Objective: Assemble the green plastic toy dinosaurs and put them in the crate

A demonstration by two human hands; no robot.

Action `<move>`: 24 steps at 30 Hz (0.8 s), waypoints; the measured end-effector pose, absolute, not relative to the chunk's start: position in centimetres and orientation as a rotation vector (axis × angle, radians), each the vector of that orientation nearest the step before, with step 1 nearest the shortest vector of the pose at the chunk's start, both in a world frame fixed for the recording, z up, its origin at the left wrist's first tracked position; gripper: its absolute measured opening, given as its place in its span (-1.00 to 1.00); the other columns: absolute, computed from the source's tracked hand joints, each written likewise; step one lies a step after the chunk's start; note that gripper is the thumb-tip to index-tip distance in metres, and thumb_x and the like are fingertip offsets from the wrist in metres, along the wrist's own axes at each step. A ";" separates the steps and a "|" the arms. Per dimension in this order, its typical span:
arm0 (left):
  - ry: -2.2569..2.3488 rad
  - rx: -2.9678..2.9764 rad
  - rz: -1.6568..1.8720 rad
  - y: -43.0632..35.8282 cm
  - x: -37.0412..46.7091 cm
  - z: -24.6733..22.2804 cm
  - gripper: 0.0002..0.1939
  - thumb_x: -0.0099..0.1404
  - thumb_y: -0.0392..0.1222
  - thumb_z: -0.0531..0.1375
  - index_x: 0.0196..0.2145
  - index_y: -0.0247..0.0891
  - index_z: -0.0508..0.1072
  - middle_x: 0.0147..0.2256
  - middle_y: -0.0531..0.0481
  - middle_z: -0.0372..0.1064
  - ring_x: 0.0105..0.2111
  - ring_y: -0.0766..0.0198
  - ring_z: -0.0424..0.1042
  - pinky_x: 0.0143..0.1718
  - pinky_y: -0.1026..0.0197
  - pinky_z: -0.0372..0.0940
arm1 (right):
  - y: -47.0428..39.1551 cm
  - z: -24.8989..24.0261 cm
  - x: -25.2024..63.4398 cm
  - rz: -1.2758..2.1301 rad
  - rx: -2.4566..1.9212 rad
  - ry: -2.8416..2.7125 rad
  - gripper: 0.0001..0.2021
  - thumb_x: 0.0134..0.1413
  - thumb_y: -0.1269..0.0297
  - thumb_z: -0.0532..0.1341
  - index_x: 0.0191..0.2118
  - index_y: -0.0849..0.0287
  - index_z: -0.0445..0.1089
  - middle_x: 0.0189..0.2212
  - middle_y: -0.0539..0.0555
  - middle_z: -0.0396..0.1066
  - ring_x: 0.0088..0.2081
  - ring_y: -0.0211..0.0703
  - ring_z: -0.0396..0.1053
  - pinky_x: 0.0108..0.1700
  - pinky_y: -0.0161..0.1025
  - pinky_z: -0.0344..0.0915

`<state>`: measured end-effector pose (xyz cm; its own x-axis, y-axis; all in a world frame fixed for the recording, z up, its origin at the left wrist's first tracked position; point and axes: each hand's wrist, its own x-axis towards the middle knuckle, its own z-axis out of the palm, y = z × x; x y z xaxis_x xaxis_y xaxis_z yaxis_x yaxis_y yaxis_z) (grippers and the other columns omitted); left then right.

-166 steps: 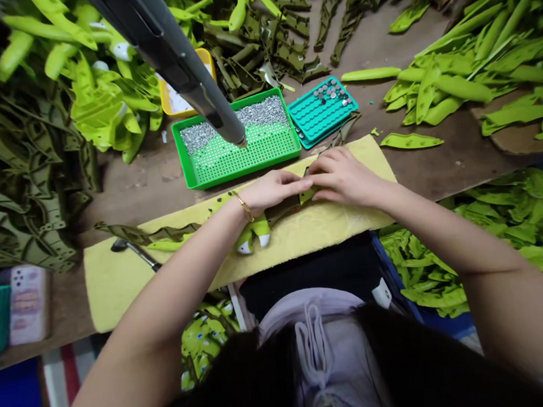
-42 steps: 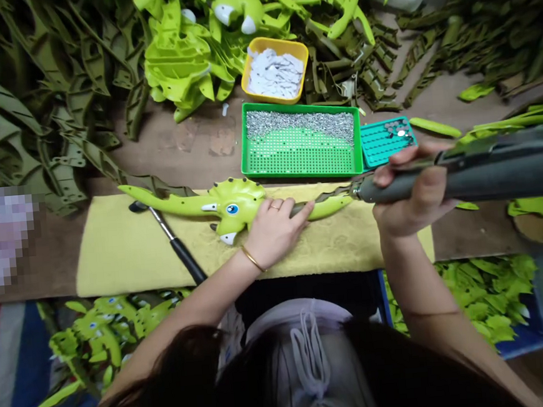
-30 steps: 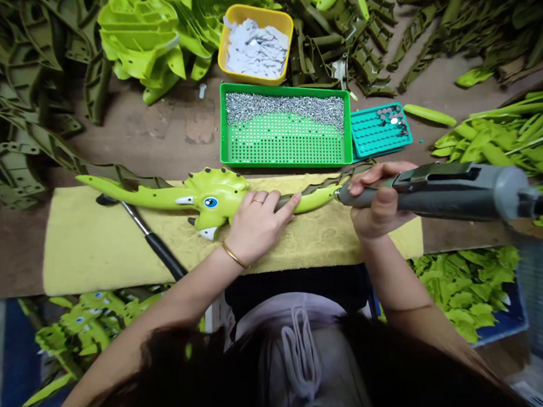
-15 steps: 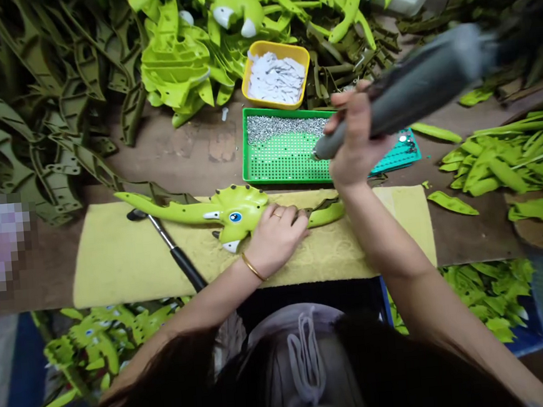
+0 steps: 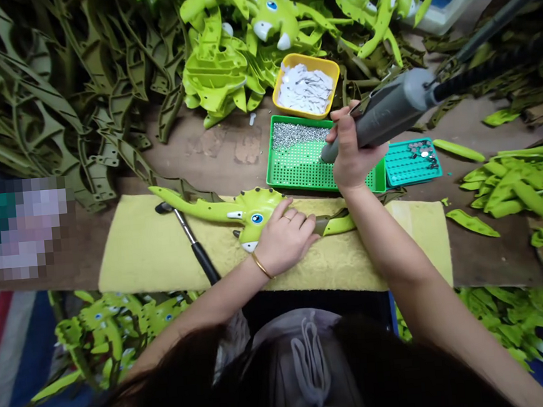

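My left hand (image 5: 286, 240) rests over a lime-green plastic toy dinosaur (image 5: 194, 211), its bent fingers gripping the body. The toy has a frilled head, a blue eye and a long tapering end pointing left, and it lies on a folded yellow towel (image 5: 143, 251). My right hand (image 5: 355, 162) is wrapped around a grey powered screwdriver (image 5: 393, 106), with a cord at its back end. Its nose points down-left above a green perforated tray (image 5: 296, 164) that has small silver screws (image 5: 294, 135) heaped along its far side. The screwdriver's very tip is hard to make out.
A black-handled hammer (image 5: 203, 259) lies on the towel. Behind the tray stands a yellow tub (image 5: 333, 73) of white pieces; a teal tray (image 5: 397, 165) sits to the right. Olive parts (image 5: 79, 87) pile up left, green parts (image 5: 515, 190) right.
The view has shifted, so the bench items appear farther right. The screwdriver's nose has moved slightly left over the green tray. My left hand stays on the toy dinosaur.
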<state>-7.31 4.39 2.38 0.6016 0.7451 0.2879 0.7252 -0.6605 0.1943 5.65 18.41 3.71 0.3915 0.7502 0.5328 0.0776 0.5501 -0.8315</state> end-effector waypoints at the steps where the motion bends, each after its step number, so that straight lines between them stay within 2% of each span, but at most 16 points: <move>1: 1.265 2.753 0.542 4.4 -7.3 2.4 -0.68 0.35 -0.06 0.11 -0.14 -0.37 0.47 -0.35 -0.10 0.47 -0.27 0.16 0.43 0.13 -0.07 0.22 | 18.1 4.3 5.7 0.498 -0.874 -1.094 -0.78 0.09 0.04 0.20 -0.24 0.05 0.32 -0.41 -0.07 0.35 -0.57 -0.38 0.34 -0.48 -0.29 0.38; 5: 1.266 2.736 0.570 4.5 -7.3 2.5 -0.69 0.35 -0.08 0.12 -0.14 -0.37 0.49 -0.35 -0.11 0.48 -0.27 0.16 0.43 0.14 -0.06 0.21 | 14.9 7.0 7.2 0.469 -0.719 -1.097 -0.76 0.14 -0.01 0.16 -0.16 -0.02 0.33 -0.38 -0.07 0.38 -0.63 -0.44 0.26 -0.60 -0.37 0.24; 9: 1.271 2.692 0.582 4.7 -7.2 2.5 -0.70 0.33 -0.08 0.14 -0.15 -0.37 0.50 -0.36 -0.10 0.49 -0.28 0.16 0.44 0.13 -0.07 0.21 | 9.1 8.1 8.8 0.600 -0.710 -1.206 -0.77 0.13 0.01 0.16 -0.13 -0.07 0.38 -0.42 -0.08 0.36 -0.66 -0.44 0.21 -0.68 -0.39 0.16; 13: 1.277 2.671 0.566 4.7 -7.1 2.4 -0.69 0.31 -0.08 0.15 -0.14 -0.37 0.51 -0.34 -0.12 0.50 -0.27 0.13 0.45 0.13 -0.10 0.20 | 5.5 7.0 9.6 0.611 -0.722 -1.288 -0.71 0.08 -0.03 0.18 -0.09 -0.11 0.38 -0.41 -0.08 0.36 -0.65 -0.43 0.23 -0.66 -0.37 0.24; 19: 1.294 2.630 0.553 4.6 -6.9 2.4 -0.72 0.31 -0.13 0.12 -0.16 -0.35 0.52 -0.34 -0.12 0.50 -0.27 0.12 0.45 0.12 -0.15 0.21 | 5.2 4.4 9.5 0.715 -0.681 -1.318 -0.69 0.06 0.07 0.24 -0.05 -0.07 0.37 -0.42 -0.11 0.33 -0.57 -0.40 0.32 -0.59 -0.36 0.34; 24: 1.305 2.650 0.555 4.6 -6.9 2.5 -0.70 0.32 -0.10 0.13 -0.15 -0.37 0.51 -0.35 -0.12 0.49 -0.27 0.15 0.45 0.13 -0.11 0.21 | 5.0 4.6 9.6 0.697 -0.641 -1.330 -0.69 0.02 0.10 0.27 -0.08 -0.03 0.38 -0.47 -0.14 0.33 -0.60 -0.42 0.30 -0.61 -0.38 0.34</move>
<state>-6.92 4.61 2.51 0.5570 0.7870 0.2652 0.7369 -0.6156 0.2792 9.61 5.04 4.58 0.1020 0.7659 0.6348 -0.0869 0.6426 -0.7613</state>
